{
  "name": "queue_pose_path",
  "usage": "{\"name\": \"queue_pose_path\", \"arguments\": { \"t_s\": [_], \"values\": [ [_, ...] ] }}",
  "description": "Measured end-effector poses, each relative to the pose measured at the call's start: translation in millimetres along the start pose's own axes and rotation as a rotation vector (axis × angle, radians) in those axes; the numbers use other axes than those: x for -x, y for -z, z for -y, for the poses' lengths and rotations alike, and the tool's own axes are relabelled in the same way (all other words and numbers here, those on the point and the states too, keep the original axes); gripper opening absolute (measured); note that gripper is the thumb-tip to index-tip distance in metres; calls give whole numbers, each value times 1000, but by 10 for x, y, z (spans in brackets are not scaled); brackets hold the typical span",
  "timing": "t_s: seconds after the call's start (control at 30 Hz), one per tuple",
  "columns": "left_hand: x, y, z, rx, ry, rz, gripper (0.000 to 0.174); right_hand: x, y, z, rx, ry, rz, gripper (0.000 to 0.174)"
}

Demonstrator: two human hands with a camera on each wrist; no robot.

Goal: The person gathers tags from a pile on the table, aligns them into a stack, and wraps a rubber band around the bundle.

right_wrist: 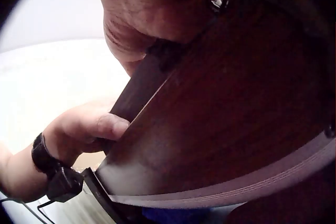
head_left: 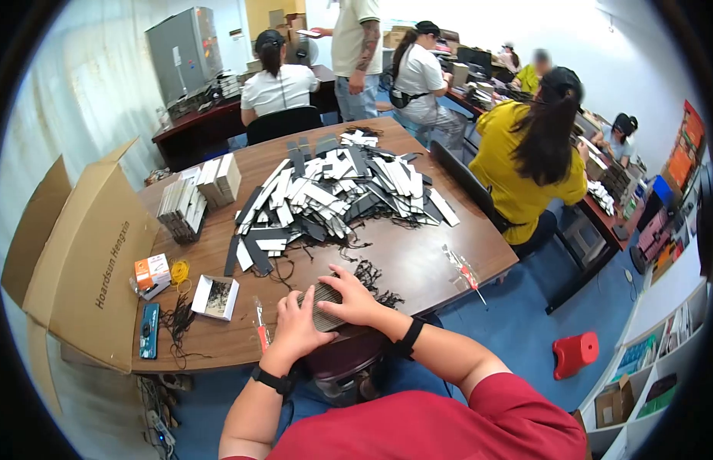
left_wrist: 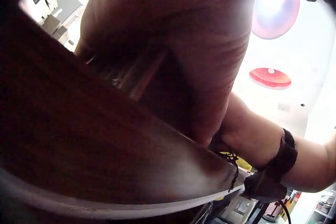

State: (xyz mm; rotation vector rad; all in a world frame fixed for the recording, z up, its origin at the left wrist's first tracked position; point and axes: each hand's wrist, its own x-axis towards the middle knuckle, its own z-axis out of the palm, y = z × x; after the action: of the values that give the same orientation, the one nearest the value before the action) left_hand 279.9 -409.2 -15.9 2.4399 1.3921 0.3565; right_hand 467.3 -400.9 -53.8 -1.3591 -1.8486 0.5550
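Near the table's front edge in the head view, a row of thin, closely packed grey-brown pieces (head_left: 324,305) lies between both hands. My left hand (head_left: 297,328) grips its left side, fingers spread and bent over it. My right hand (head_left: 352,300) holds the right and far side, thumb towards the near side. Under the left palm (left_wrist: 173,29) the left wrist view shows the dark edges of the stack (left_wrist: 137,74). In the right wrist view the stack's dark side (right_wrist: 139,86) stands on the table, between the right hand (right_wrist: 152,14) and the left thumb (right_wrist: 111,126).
A large heap of black and white strips (head_left: 333,188) covers the table's middle. Stacked bundles (head_left: 184,207), a small white box (head_left: 215,297), a blue case (head_left: 149,331) and an open carton (head_left: 103,268) are at left. Black cords (head_left: 375,285) lie beside the hands. People sit beyond.
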Motion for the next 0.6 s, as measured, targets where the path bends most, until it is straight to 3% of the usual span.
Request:
{"name": "queue_pose_path", "arguments": {
  "t_s": [0.6],
  "values": [
    [42, -11, 25, -24, -8, -38, 106, 17, -26, 23, 56, -42, 26, 62]
  ]
}}
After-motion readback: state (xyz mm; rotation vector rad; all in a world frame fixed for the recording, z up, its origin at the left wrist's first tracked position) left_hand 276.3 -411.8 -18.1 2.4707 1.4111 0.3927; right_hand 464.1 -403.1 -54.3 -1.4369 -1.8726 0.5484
